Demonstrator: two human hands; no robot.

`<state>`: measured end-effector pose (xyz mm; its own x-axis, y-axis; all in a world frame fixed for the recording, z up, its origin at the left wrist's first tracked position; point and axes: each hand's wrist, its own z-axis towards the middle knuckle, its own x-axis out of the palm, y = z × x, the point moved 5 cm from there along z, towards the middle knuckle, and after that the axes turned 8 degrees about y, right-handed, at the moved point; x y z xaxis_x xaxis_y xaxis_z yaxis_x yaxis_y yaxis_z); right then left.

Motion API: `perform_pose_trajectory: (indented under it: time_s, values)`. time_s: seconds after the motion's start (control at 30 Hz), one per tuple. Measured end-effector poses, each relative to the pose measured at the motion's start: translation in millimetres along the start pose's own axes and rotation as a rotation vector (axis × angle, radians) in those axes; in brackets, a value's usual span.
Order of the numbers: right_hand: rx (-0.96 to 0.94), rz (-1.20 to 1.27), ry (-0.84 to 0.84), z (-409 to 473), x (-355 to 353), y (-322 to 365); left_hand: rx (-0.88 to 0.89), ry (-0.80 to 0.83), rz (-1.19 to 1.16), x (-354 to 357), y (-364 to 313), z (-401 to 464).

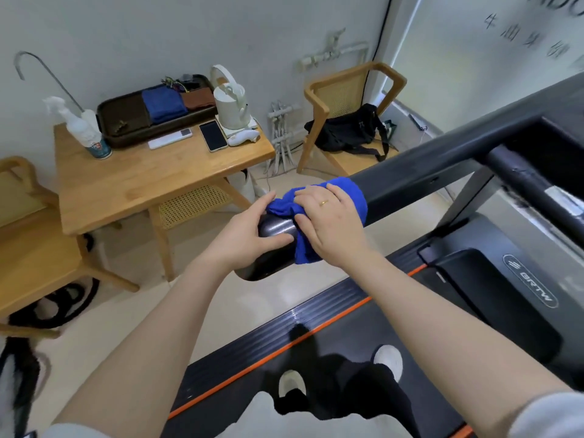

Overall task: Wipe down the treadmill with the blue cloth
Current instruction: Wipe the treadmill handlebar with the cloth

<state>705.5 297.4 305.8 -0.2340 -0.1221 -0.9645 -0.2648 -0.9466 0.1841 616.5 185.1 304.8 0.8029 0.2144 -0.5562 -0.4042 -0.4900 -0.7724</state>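
Right hand grip: right hand (331, 222) lies palm-down, fingers curled over the crumpled blue cloth (316, 210), pressing it onto the dark rounded treadmill handrail (420, 184).
Left hand grip: left hand (249, 235) wraps the rail's free end just beside the cloth, thumb on top, fingers underneath and partly hidden.
Cloth position: draped over the handrail near its free end, one tail hanging below the rail under the right hand.
Ring: a gold band shows on one right-hand finger.
Treadmill deck: black belt with an orange-striped side rail (284, 343) lies below the handrail; the person's white shoes stand on it.
Beyond the handrail: a light wooden table (142, 184) carries a dark tray, a phone, a white kettle and a spray bottle.
Chair: a wooden chair with a black bag (347, 131) stands behind the handrail.
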Motion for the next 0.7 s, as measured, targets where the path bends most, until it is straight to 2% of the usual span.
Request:
perform_pose_trajectory:
  time_s: [0.1, 0.3, 0.4, 0.47, 0.53, 0.63, 0.7]
  values:
    - [0.072, -0.11, 0.007, 9, -10, -37, -0.036, 0.03, 0.059, -2, -3, 0]
    - [0.243, -0.102, -0.042, 29, -35, -112, -0.085, 0.072, 0.206, 0, -20, 5]
    - [0.3, -0.108, 0.053, 41, -32, -127, -0.152, 0.072, 0.357, 3, -31, 9]
    - [0.243, -0.103, 0.128, 45, -26, -120, -0.203, 0.048, 0.478, 8, -42, 18]
    - [0.09, -0.096, 0.141, 43, -21, -105, -0.195, 0.016, 0.541, 21, -58, 34]
    - [-0.162, -0.122, 0.14, 37, -20, -96, -0.151, -0.037, 0.518, 40, -90, 63]
    - [-0.25, -0.094, 0.164, 37, -24, -114, -0.126, -0.053, 0.49, 51, -110, 81]
